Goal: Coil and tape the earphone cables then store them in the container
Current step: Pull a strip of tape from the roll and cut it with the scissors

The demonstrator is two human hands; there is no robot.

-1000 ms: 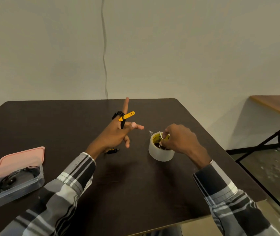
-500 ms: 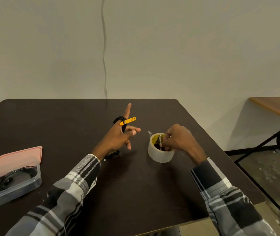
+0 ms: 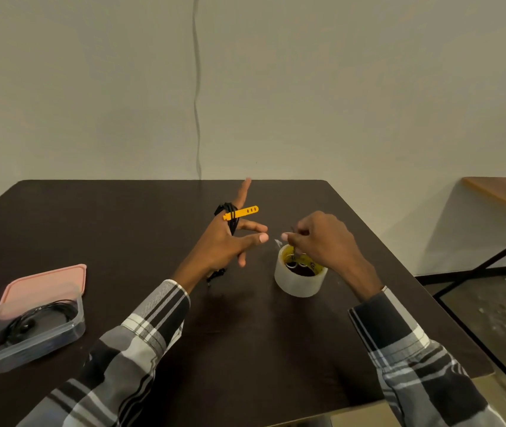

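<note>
Dark table (image 3: 245, 349) — contents at this moment.

Change from half a second ago: right hand (image 3: 322, 241) has risen from inside the tape roll (image 3: 299, 277) and now hangs just above its 12 o'clock rim, lifting small scissors (image 3: 295, 257) part way out of the core. Left hand (image 3: 224, 241) has drifted slightly toward 12 o'clock.

Item 1 — black earphone cable (image 3: 230, 215), coiled round the left forefinger near its base, at table centre. A yellow cable tie (image 3: 241, 212) sits on the coil; its long axis runs 9 to 3 o'clock, free end pointing to 3 o'clock and slightly up. A loose cable end hangs below the wrist onto the table.

Item 2 — left hand: fingers spread and mostly straight, forefinger pointing to 12 o'clock, gripping nothing.

Item 3 — right hand: fingers curled, pinching the scissors by the blade end, handle loops down inside the roll.

Item 4 — clear plastic container (image 3: 30, 349) at 8 o'clock, another black earphone cable (image 3: 36, 318) inside, pink lid (image 3: 45, 285) leaning on its far rim.
</note>
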